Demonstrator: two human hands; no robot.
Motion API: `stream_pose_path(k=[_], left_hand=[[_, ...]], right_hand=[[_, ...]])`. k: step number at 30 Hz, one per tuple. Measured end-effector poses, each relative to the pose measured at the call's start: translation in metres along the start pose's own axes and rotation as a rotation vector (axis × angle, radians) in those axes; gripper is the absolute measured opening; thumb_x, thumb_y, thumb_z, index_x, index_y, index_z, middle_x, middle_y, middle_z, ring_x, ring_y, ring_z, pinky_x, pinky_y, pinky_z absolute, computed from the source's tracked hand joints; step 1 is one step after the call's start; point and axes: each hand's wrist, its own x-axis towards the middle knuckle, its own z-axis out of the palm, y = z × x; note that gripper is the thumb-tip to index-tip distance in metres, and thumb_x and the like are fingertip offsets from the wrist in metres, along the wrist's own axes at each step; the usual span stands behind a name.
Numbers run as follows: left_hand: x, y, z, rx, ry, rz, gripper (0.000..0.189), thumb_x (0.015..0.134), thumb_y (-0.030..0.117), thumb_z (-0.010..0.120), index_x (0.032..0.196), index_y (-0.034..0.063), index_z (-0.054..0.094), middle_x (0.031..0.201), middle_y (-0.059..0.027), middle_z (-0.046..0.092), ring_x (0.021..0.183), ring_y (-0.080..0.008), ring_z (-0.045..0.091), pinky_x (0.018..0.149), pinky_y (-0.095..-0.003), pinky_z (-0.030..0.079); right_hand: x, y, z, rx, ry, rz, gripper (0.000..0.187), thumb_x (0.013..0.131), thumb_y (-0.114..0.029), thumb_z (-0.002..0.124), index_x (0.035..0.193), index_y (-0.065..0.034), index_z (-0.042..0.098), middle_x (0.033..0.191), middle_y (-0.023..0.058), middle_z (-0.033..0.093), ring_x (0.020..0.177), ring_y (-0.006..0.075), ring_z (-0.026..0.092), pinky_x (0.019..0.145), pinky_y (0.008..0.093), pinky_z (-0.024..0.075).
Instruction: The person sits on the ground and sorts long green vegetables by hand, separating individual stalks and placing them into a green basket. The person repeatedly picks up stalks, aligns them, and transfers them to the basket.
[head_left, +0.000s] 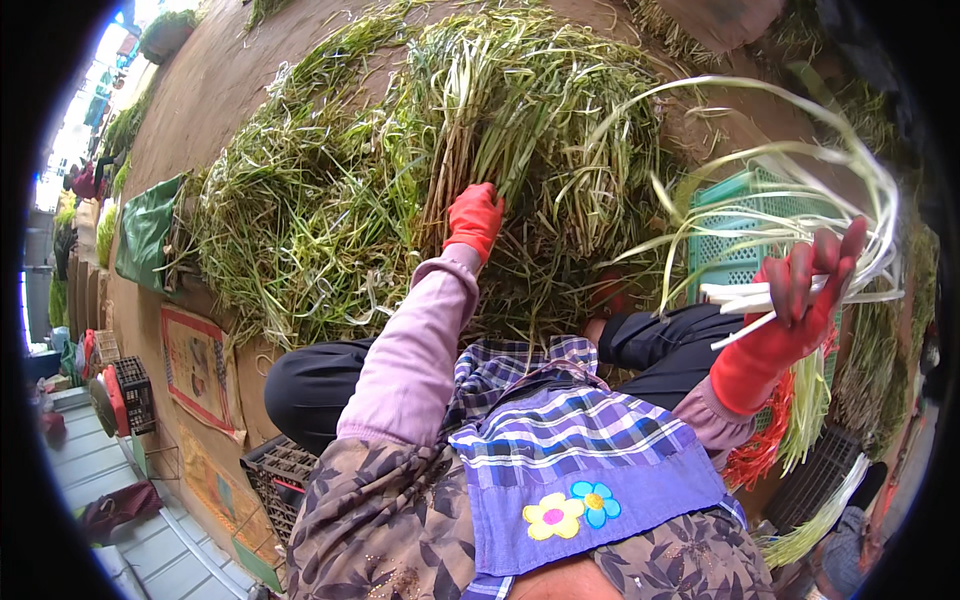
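Observation:
My left hand (474, 221), in a red rubber glove, is curled at the lower ends of some long green stalks (506, 154) on a large heap of leafy greens (300, 202). Brown-based stalks (448, 161) lie just beside its fingers. Out to the right, my right hand (802, 307), gloved in red with darker, soiled fingers, holds a small bunch of pale stalks (739, 296). Their thick white ends stick out on the left of the palm, while the long pale green leaves loop up and over the hand.
A turquoise plastic crate (720, 232) stands behind my right hand. Red ties (765, 435) and pale stalks (810, 405) hang below it. A dark crate (274, 472) sits by my left knee. At the left are a green bag (148, 232) and a printed sack (196, 367) on the brown floor.

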Motion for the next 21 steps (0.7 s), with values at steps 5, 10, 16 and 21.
stream_pose_path(k=[5, 10, 16, 21], left_hand=[[-0.03, 0.027, -0.116, -0.731, 0.27, -0.098, 0.025, 0.088, 0.025, 0.066, 0.094, 0.0011, 0.063, 0.081, -0.0055, 0.067, 0.066, -0.0123, 0.06, 0.062, -0.025, 0.048], [-0.107, 0.042, -0.166, -1.038, 0.096, -0.145, 0.028, 0.094, 0.031, 0.06, 0.081, 0.0071, 0.063, 0.066, 0.0042, 0.054, 0.054, -0.0029, 0.044, 0.048, -0.0211, 0.035], [-0.168, 0.055, -0.137, -1.087, 0.064, -0.395, 0.038, 0.096, 0.039, 0.055, 0.093, 0.0031, 0.066, 0.078, -0.0011, 0.066, 0.066, -0.0057, 0.059, 0.059, -0.0213, 0.05], [-0.192, 0.072, -0.123, -1.098, 0.026, -0.319, 0.036, 0.096, 0.033, 0.055, 0.1, -0.0008, 0.066, 0.083, -0.0035, 0.068, 0.073, -0.0062, 0.061, 0.062, -0.0222, 0.052]], right_hand=[[-0.004, 0.078, -0.018, 0.605, 0.02, 0.404, 0.038, 0.104, -0.021, 0.034, 0.133, -0.0002, 0.046, 0.064, -0.0008, 0.043, 0.043, 0.0069, 0.034, 0.036, 0.0227, 0.0294], [-0.051, 0.168, -0.028, 0.396, 0.289, 0.832, 0.033, 0.099, -0.031, 0.047, 0.113, -0.004, 0.059, 0.055, -0.0059, 0.037, 0.039, 0.0048, 0.025, 0.035, 0.0212, 0.0197], [-0.077, 0.162, 0.002, 0.089, 0.344, 0.918, 0.034, 0.099, -0.03, 0.049, 0.111, 0.0001, 0.057, 0.06, -0.0047, 0.046, 0.04, 0.0043, 0.027, 0.037, 0.0213, 0.02], [-0.102, 0.16, 0.022, -0.299, 0.325, 1.082, 0.027, 0.091, -0.032, 0.063, 0.099, -0.007, 0.066, 0.062, -0.0038, 0.055, 0.042, 0.0031, 0.038, 0.038, 0.0203, 0.0234]])
